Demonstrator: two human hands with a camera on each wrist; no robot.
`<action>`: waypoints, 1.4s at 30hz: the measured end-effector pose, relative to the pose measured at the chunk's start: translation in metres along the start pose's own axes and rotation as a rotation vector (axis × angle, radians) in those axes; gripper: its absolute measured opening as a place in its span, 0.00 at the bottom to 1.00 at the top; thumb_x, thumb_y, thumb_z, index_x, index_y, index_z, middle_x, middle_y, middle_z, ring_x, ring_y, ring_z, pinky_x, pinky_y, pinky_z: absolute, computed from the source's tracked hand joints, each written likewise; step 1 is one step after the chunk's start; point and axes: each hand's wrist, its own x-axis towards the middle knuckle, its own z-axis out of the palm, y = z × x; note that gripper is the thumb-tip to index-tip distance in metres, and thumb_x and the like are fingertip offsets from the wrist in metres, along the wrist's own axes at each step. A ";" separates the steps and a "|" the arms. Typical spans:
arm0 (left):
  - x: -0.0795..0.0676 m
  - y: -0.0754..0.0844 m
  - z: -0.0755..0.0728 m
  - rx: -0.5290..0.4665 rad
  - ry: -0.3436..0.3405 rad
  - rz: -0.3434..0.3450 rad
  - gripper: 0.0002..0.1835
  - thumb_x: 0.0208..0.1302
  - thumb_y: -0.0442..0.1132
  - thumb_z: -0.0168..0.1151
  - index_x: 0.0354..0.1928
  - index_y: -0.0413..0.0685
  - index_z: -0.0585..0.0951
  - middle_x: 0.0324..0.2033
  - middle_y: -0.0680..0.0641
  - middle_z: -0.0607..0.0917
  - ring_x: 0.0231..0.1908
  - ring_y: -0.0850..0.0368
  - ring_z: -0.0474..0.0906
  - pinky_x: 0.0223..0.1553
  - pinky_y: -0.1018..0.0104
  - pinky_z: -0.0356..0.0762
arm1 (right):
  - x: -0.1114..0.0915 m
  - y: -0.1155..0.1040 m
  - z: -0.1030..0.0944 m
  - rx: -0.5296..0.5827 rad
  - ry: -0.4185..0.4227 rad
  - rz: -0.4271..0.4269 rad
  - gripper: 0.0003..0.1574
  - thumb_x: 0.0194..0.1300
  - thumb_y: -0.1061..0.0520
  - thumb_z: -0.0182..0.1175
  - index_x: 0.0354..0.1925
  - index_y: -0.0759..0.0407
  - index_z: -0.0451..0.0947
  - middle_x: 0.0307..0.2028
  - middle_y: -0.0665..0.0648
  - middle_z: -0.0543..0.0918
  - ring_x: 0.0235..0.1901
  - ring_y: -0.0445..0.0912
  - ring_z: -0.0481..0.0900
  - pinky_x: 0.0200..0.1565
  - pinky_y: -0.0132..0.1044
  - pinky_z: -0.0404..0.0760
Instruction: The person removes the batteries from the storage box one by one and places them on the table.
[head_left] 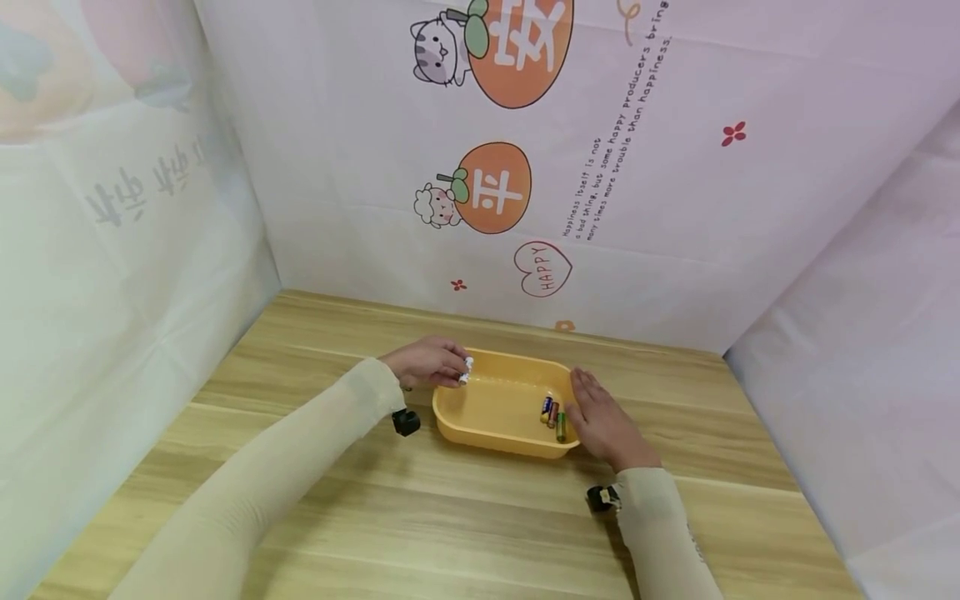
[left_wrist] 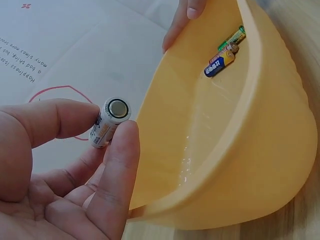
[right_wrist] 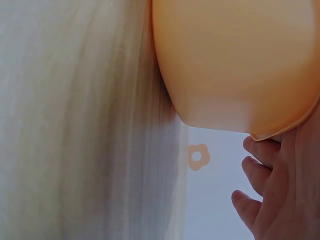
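My left hand (head_left: 429,362) pinches a white battery (left_wrist: 106,122) between thumb and fingertips, its flat metal end facing the camera in the left wrist view. The hand is over the left end of a yellow plastic basin (head_left: 487,443). At the basin's right end, my right hand (head_left: 607,421) holds the rim, thumb on the inner side and fingers outside. Several fingertips (right_wrist: 256,170) show just beyond the rim in the right wrist view. Inside, near that end, lie a blue-and-yellow battery (left_wrist: 220,64), a reddish-brown battery (head_left: 552,414) and a green battery (head_left: 561,427), side by side.
The basin stands on a wood-grain table (head_left: 450,517). A printed white cloth (head_left: 645,283) rises behind the table's far edge, with plain white cloth (head_left: 847,333) at the sides. Each wrist carries a small black camera (head_left: 406,422).
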 end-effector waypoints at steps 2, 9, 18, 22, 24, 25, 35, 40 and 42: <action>-0.001 0.000 -0.002 0.005 0.009 -0.002 0.19 0.67 0.29 0.60 0.57 0.31 0.72 0.52 0.29 0.76 0.36 0.52 0.82 0.41 0.63 0.83 | 0.000 -0.001 0.000 0.006 -0.005 0.005 0.38 0.79 0.47 0.37 0.75 0.66 0.40 0.75 0.64 0.46 0.73 0.58 0.42 0.70 0.54 0.47; -0.006 0.001 -0.013 0.045 0.041 -0.010 0.19 0.66 0.31 0.61 0.58 0.34 0.73 0.46 0.34 0.80 0.35 0.52 0.82 0.48 0.55 0.81 | -0.001 -0.001 -0.001 0.009 -0.008 0.006 0.39 0.79 0.47 0.37 0.76 0.65 0.40 0.75 0.65 0.46 0.73 0.58 0.42 0.70 0.54 0.47; -0.010 -0.003 -0.029 0.061 0.069 0.000 0.20 0.66 0.30 0.61 0.59 0.33 0.73 0.48 0.35 0.79 0.37 0.52 0.82 0.56 0.47 0.74 | -0.002 -0.001 -0.003 0.029 -0.009 0.008 0.38 0.80 0.47 0.37 0.76 0.66 0.40 0.75 0.64 0.46 0.73 0.58 0.42 0.70 0.54 0.48; -0.013 -0.005 -0.034 0.072 0.059 0.004 0.19 0.67 0.30 0.60 0.58 0.33 0.74 0.48 0.35 0.79 0.38 0.52 0.82 0.56 0.47 0.74 | -0.002 -0.001 -0.003 0.030 -0.017 0.012 0.39 0.80 0.47 0.37 0.76 0.65 0.39 0.75 0.64 0.45 0.73 0.58 0.42 0.70 0.55 0.48; -0.014 -0.007 -0.036 0.079 0.054 0.001 0.18 0.67 0.31 0.60 0.57 0.32 0.74 0.49 0.34 0.79 0.38 0.52 0.82 0.56 0.47 0.74 | -0.002 -0.001 -0.003 0.033 -0.022 0.013 0.39 0.80 0.46 0.37 0.76 0.65 0.39 0.75 0.64 0.45 0.73 0.58 0.42 0.70 0.55 0.48; -0.014 -0.008 -0.037 0.080 0.055 0.000 0.18 0.67 0.31 0.60 0.57 0.32 0.74 0.49 0.34 0.79 0.38 0.52 0.82 0.55 0.48 0.75 | -0.002 -0.001 -0.003 0.036 -0.023 0.014 0.39 0.80 0.46 0.37 0.76 0.64 0.38 0.75 0.64 0.45 0.73 0.57 0.42 0.70 0.55 0.48; -0.018 -0.009 -0.043 0.076 0.098 -0.023 0.22 0.68 0.31 0.59 0.61 0.32 0.71 0.45 0.38 0.80 0.42 0.47 0.81 0.57 0.47 0.73 | 0.000 0.000 0.001 0.044 -0.017 0.023 0.39 0.80 0.46 0.37 0.76 0.65 0.39 0.75 0.63 0.45 0.73 0.57 0.43 0.70 0.54 0.50; -0.015 -0.013 -0.047 0.076 0.102 -0.022 0.19 0.67 0.31 0.60 0.58 0.33 0.73 0.44 0.39 0.80 0.42 0.46 0.81 0.56 0.48 0.74 | -0.001 0.000 0.001 0.059 -0.020 0.034 0.39 0.80 0.46 0.36 0.76 0.65 0.39 0.75 0.64 0.45 0.73 0.58 0.44 0.69 0.55 0.51; -0.013 -0.017 -0.049 0.076 0.106 -0.032 0.18 0.66 0.30 0.61 0.57 0.33 0.74 0.43 0.39 0.80 0.38 0.50 0.81 0.53 0.51 0.78 | 0.000 -0.001 0.001 0.065 -0.027 0.039 0.39 0.80 0.45 0.36 0.76 0.64 0.38 0.75 0.64 0.44 0.73 0.58 0.45 0.69 0.55 0.51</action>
